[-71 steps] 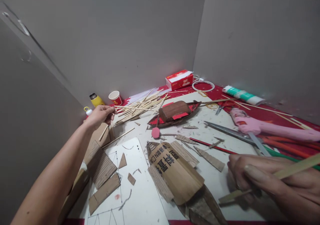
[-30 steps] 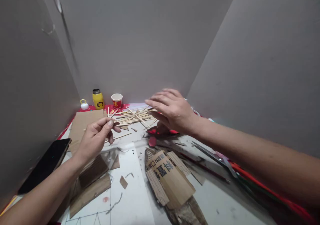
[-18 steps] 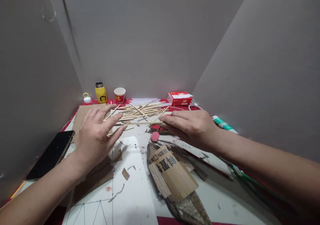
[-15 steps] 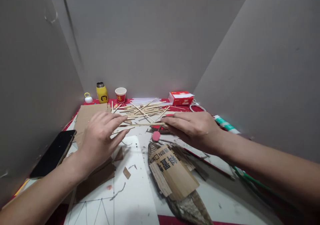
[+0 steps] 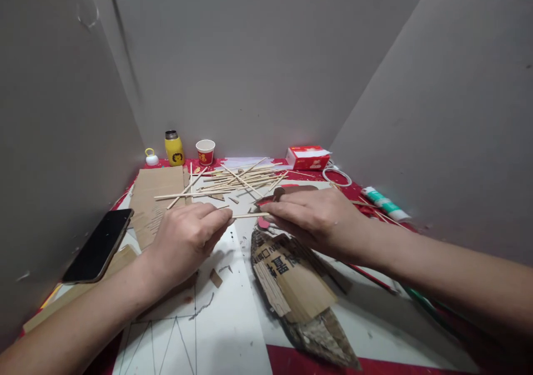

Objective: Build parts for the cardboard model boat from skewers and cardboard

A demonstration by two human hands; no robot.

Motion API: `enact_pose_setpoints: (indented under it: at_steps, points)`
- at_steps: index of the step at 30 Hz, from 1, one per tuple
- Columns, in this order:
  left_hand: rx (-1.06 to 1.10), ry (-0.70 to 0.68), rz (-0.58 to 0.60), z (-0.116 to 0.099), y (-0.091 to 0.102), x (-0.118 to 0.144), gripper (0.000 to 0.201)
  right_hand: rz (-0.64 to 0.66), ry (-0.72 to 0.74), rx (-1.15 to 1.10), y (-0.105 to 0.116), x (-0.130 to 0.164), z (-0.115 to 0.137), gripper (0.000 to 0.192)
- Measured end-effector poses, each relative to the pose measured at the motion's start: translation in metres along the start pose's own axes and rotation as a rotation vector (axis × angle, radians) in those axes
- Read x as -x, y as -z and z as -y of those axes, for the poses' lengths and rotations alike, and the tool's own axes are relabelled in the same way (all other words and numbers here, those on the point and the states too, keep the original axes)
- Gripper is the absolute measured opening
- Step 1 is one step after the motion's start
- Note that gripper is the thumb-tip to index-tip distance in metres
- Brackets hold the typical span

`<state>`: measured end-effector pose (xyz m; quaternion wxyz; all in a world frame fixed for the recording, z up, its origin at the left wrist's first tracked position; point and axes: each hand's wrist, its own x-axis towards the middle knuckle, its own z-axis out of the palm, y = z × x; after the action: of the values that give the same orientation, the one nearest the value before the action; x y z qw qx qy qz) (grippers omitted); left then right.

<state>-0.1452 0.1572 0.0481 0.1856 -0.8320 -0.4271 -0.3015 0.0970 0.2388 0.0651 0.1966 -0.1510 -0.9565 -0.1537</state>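
A thin pale wooden stick (image 5: 245, 215) is held level between both hands, just above the worktop (image 5: 375, 314) centre. It looks straight, slim and light tan, the short visible span bridging the gap between the hands.

Left hand (image 5: 187, 241): fingers (image 5: 216, 219) curled in, the stick's left end pinched at the tips. Right hand (image 5: 314, 219): fingers (image 5: 278, 215) pressed together and extended left, the right end pinched.

Just beyond the hands, a loose pile of similar sticks (image 5: 233, 180) is spread over the far worktop. A folded cardboard piece with printed characters (image 5: 291, 286) lies near, below the right hand. A white sheet with drawn lines (image 5: 216, 330) sits under the left wrist. A phone (image 5: 100, 246) lies face up at left, on flat cardboard (image 5: 154, 203).

Far edge: yellow bottle (image 5: 174, 148), paper cup (image 5: 205, 151), red box (image 5: 308, 157).
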Motion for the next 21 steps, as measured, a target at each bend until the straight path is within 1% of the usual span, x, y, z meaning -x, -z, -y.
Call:
enact_pose_setpoints:
  at_steps: [2,5,7,9,11,14,18,21]
  points:
    - [-0.005,0.001,0.017,-0.001,0.000,0.001,0.016,0.049,0.009,0.061,0.001,-0.006,0.002,0.027]
    - [0.019,0.002,0.031,-0.001,-0.001,0.002,0.018,0.202,0.006,0.164,0.005,-0.018,0.006,0.019]
    - [0.065,0.000,0.046,0.000,-0.003,0.002,0.019,0.312,0.007,0.167,0.009,-0.027,0.010,0.017]
    - [0.120,-0.003,0.049,0.000,-0.003,0.002,0.019,0.388,0.010,0.110,0.012,-0.036,0.015,0.016]
    - [0.159,0.011,0.056,0.000,-0.003,0.001,0.018,0.425,0.014,0.039,0.014,-0.044,0.018,0.015]
    - [0.177,0.051,0.070,-0.001,-0.003,0.001,0.017,0.442,0.003,-0.025,0.014,-0.050,0.021,0.016]
    - [0.152,0.086,0.060,0.000,-0.005,0.000,0.019,0.483,0.005,-0.081,0.012,-0.051,0.021,0.017]
    - [0.170,0.125,0.070,-0.001,-0.006,-0.001,0.022,0.508,-0.023,-0.114,0.013,-0.050,0.020,0.016]
